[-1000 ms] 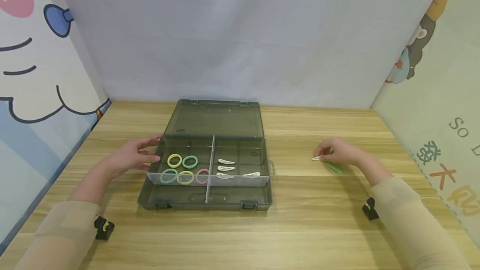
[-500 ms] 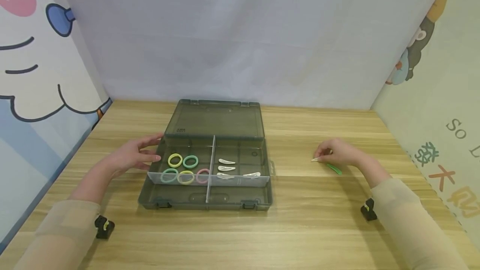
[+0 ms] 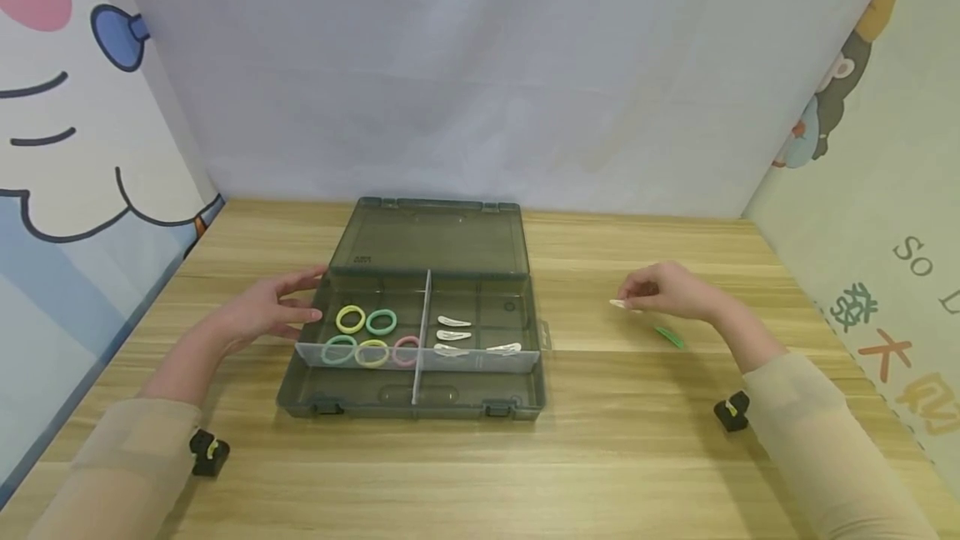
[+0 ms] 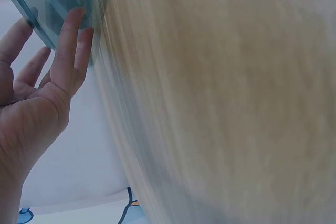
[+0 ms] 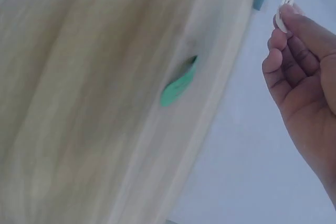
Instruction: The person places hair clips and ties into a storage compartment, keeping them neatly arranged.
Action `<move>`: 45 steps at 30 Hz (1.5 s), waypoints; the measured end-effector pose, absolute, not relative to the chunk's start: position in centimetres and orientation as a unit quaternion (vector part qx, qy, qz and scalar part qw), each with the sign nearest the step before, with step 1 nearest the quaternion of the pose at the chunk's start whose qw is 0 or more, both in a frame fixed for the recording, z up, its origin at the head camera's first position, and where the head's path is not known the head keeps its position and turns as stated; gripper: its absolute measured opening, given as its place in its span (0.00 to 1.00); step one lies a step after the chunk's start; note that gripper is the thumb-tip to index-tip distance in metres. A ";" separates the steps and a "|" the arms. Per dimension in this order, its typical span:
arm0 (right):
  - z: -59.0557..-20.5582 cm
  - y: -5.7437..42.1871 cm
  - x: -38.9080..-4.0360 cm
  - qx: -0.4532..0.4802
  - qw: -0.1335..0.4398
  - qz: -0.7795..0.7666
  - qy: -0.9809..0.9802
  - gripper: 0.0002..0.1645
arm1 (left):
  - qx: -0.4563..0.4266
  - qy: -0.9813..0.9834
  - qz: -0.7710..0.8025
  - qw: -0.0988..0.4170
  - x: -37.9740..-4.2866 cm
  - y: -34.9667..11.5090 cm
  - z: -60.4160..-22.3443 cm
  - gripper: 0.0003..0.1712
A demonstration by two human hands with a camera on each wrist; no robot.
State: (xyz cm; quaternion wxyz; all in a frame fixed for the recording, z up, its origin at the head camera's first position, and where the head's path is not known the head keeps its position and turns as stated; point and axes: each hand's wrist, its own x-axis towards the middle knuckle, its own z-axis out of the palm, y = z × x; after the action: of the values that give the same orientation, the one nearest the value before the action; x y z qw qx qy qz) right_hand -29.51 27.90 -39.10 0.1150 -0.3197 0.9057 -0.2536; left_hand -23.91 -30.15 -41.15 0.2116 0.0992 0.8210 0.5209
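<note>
Between thumb and fingertips my right hand (image 3: 667,290) pinches a white snap hair clip (image 5: 286,11), raised off the table. A green snap hair clip (image 3: 670,337) lies on the wood below that hand. My left hand (image 3: 262,311) rests its spread, fairly straight fingers against the left wall of a grey see-through organizer box (image 3: 300,390), whose lid is up. Several hair ties, such as a yellow one (image 3: 350,320) and a pink one (image 3: 407,351), lie in its back left compartment. White snap clips (image 3: 453,336) lie in the back right one.
The box lid (image 3: 435,236) leans back behind the compartments. Upright dividers (image 3: 427,307) split the box, and a latch tab (image 3: 546,336) juts from its right side. Behind the wooden table (image 3: 585,457) hangs a pale cloth (image 3: 480,82).
My right hand has lifted the white hair clip off the table and moved slightly left and up, leaving the green clip behind. The left hand stays at the box.
</note>
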 end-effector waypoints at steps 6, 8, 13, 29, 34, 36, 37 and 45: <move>-37.9 26.6 -29.3 -0.343 0.096 -0.263 0.896 0.05 | 0.101 0.823 0.519 0.210 -24.0 -30.2 -41.1 0.49; -37.5 26.1 -29.3 -0.351 0.095 -0.269 0.892 0.05 | 0.101 0.822 0.519 0.210 -24.0 -30.2 -41.0 0.49; -36.2 24.4 -29.0 -0.365 0.090 -0.263 0.889 0.04 | 0.101 0.822 0.520 0.210 -24.0 -30.2 -41.1 0.49; -34.1 18.6 -28.9 -0.440 0.067 -0.245 0.862 0.05 | 0.103 0.822 0.520 0.208 -23.9 -30.2 -41.3 0.49; -34.3 16.7 -29.0 -0.449 0.072 -0.251 0.854 0.09 | 0.104 0.821 0.521 0.209 -24.0 -30.2 -41.3 0.50; -34.5 15.9 -29.1 -0.454 0.079 -0.254 0.850 0.08 | 0.104 0.821 0.520 0.210 -24.0 -30.2 -41.3 0.50; -34.7 15.6 -29.2 -0.455 0.082 -0.254 0.849 0.08 | 0.104 0.821 0.520 0.210 -24.0 -30.2 -41.3 0.50; -36.0 12.9 -29.5 -0.479 0.096 -0.228 0.842 0.04 | 0.100 0.821 0.523 0.207 -23.9 -30.2 -41.3 0.47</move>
State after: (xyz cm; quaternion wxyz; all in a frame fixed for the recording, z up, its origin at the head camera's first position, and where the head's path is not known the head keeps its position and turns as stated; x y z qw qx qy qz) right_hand -29.48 12.89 -36.00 0.0956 -0.4791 0.8421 -0.2284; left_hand -23.95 -30.21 -41.28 0.2072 0.1003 0.8208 0.5227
